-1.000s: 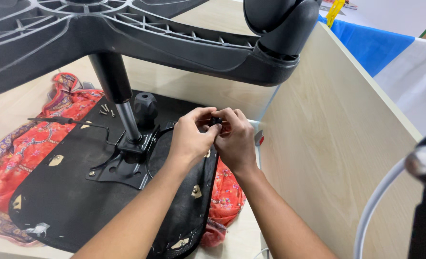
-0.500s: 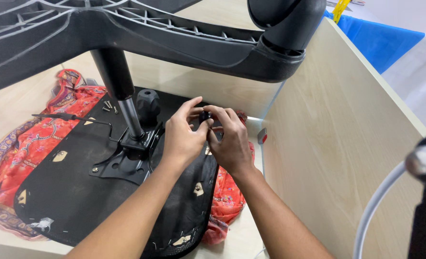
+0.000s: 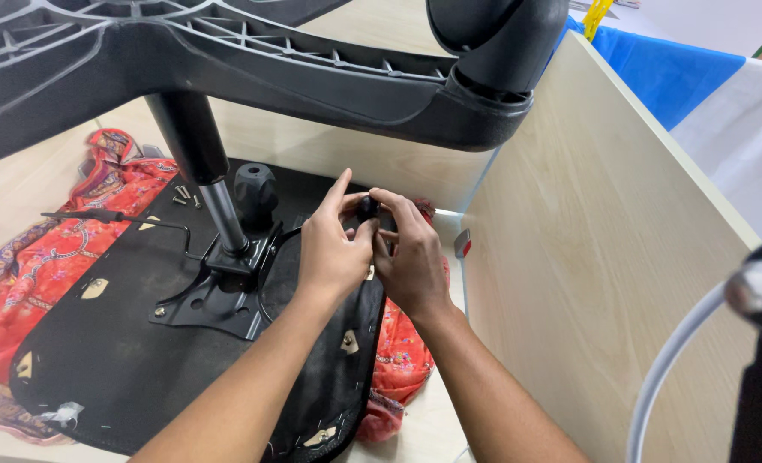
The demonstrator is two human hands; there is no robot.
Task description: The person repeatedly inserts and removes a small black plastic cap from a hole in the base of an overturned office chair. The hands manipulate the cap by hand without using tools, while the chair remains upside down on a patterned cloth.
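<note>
My left hand point(image 3: 334, 249) and my right hand point(image 3: 407, 253) meet over the upturned black chair seat point(image 3: 98, 343). Together they pinch a small black knob-like part point(image 3: 368, 206) between their fingertips, at the end of a thin curved black lever point(image 3: 270, 266) that runs from the seat mechanism. The metal mounting plate point(image 3: 218, 296) with its gas-lift column point(image 3: 201, 167) stands just left of my left hand. A larger black knob point(image 3: 254, 193) sits behind the column.
The chair's black star base point(image 3: 252, 64) with a caster point(image 3: 501, 34) hangs overhead. A red patterned cloth point(image 3: 47, 249) lies under the seat. Loose screws point(image 3: 184, 197) rest near the column. A pale wooden partition point(image 3: 587, 257) closes the right side.
Both hands stay together on the small black part, shifting slightly. My left index finger has lifted and points upward.
</note>
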